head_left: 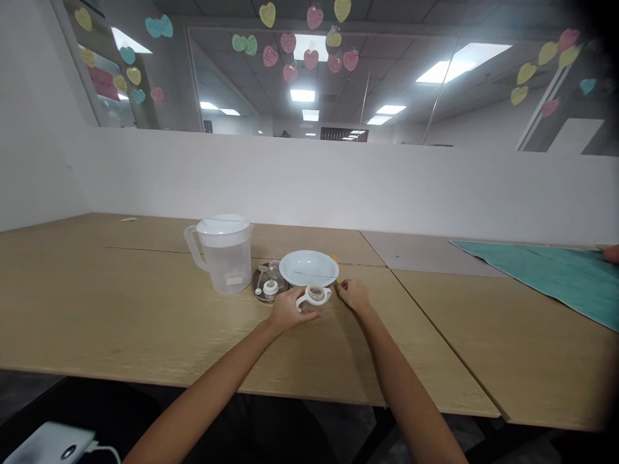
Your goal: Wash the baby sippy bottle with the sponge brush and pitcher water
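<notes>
My left hand [287, 310] is closed around a small clear baby bottle with a white two-handled collar [316, 294]; its open mouth faces up. Just to the right, my right hand [354, 294] has its fingers pinched together by the rim of a white bowl [309, 259]. Something thin and yellowish [337, 281] shows at those fingertips, too small to name. Left of the bowl, a round dark metal tray [256, 293] carries a white collar with a teat [270, 288], a clear cap [274, 267] and a small straw piece [260, 276].
A lidded translucent pitcher [226, 258] stands left of the tray. On the right, a green cloth [546, 267] lies over the table [169, 322], with part of another person's hand [611, 254] at its edge. A white device with a cable [51, 443] is at lower left.
</notes>
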{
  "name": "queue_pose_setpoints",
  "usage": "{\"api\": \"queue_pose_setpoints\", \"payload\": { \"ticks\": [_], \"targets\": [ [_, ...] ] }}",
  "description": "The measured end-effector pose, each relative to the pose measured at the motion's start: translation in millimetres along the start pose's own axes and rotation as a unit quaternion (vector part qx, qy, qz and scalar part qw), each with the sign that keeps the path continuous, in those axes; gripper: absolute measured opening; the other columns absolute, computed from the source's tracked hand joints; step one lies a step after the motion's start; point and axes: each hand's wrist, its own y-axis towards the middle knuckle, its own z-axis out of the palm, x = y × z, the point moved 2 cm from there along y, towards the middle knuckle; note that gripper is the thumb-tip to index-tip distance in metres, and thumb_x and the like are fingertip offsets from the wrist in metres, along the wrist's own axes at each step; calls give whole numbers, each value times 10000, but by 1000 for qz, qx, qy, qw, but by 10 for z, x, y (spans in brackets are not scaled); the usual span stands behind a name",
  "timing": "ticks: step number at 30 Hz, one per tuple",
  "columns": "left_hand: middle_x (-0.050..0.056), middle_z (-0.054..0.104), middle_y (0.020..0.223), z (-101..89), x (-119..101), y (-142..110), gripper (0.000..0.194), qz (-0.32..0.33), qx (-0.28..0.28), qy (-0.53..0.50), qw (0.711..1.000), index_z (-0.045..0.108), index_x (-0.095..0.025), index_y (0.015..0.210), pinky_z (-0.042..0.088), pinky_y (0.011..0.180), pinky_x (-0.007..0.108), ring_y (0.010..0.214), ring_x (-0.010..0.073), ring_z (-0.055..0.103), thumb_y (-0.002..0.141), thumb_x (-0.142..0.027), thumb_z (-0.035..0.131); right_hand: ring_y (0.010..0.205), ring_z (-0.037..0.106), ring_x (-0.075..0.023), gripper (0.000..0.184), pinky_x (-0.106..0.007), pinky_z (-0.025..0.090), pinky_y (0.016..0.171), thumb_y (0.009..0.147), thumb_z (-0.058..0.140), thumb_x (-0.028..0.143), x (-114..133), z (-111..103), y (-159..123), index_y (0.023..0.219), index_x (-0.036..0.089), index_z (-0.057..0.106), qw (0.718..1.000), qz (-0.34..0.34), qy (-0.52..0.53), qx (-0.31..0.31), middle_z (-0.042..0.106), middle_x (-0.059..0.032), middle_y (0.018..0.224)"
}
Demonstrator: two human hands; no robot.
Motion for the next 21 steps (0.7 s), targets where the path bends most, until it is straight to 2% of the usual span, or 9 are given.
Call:
{"api": "queue_pose_setpoints", "payload": {
  "ticks": [5, 7, 9, 12, 14, 15, 17, 19, 21],
  "targets": [
    [43, 672, 931, 5, 83, 12, 776, -107, 29, 2, 994, 406, -210, 1215, 468, 691, 325, 831, 251, 637, 594, -582, 686, 726, 607, -196, 608, -257, 315, 582, 936, 154, 432, 44, -110, -51, 822, 139, 674, 996, 30, 34, -71, 670, -147, 839],
    [38, 669, 921, -23, 118, 20, 888, -125, 41, 1, 991, 326, -207, 1279, 460, 686, 314, 815, 248, 639, 565, -570, 709, 682, 587, -180, 644, -247, 294, 560, 932, 128, 478, 88, -158, -82, 780, 153, 664, 993, 10, 69, -98, 667, -117, 782],
    [36, 662, 936, -83, 154, 33, 904, -118, 38, -24, 992, 267, -201, 1317, 457, 682, 295, 780, 219, 637, 599, -545, 696, 637, 557, -164, 622, -238, 269, 540, 915, 178, 529, 144, -181, -105, 721, 162, 642, 990, -29, 89, -106, 652, -84, 717],
    [34, 650, 921, -246, 264, 57, 624, -97, -49, -58, 992, 295, -185, 1300, 459, 684, 272, 731, 163, 619, 796, -474, 521, 577, 505, -138, 488, -234, 227, 522, 890, 329, 485, 208, -181, -115, 642, 164, 600, 989, -62, 79, -113, 615, -47, 637],
    [40, 646, 886, -367, 402, 65, 383, -106, -128, -10, 986, 443, -183, 1183, 459, 718, 279, 758, 162, 606, 872, -404, 406, 553, 476, -124, 401, -233, 206, 517, 875, 391, 411, 224, -170, -110, 620, 165, 579, 988, -65, 71, -124, 594, -30, 609],
    [48, 647, 882, -413, 485, 66, 311, -117, -149, 35, 981, 516, -185, 1093, 455, 745, 291, 793, 173, 599, 883, -374, 384, 545, 465, -119, 374, -233, 199, 516, 867, 405, 384, 224, -165, -106, 614, 166, 572, 987, -63, 72, -130, 586, -25, 602],
    [69, 652, 921, -459, 661, 67, 271, -136, -143, 127, 972, 590, -181, 962, 442, 800, 316, 888, 201, 581, 887, -307, 362, 531, 446, -112, 347, -233, 193, 513, 856, 418, 363, 213, -156, -98, 609, 167, 563, 985, -61, 81, -143, 576, -17, 595],
    [83, 659, 932, -451, 823, 64, 275, -162, -100, 203, 960, 618, -167, 923, 431, 836, 340, 922, 221, 569, 872, -256, 362, 519, 434, -108, 336, -232, 195, 511, 849, 426, 366, 199, -150, -93, 613, 166, 558, 981, -66, 95, -154, 570, -13, 594],
    [96, 662, 940, -413, 927, 58, 275, -174, -66, 235, 954, 639, -153, 902, 416, 870, 362, 933, 231, 567, 853, -234, 381, 520, 433, -108, 339, -229, 204, 512, 850, 420, 378, 192, -149, -91, 624, 165, 557, 976, -82, 109, -168, 567, -12, 597]
  ]
}}
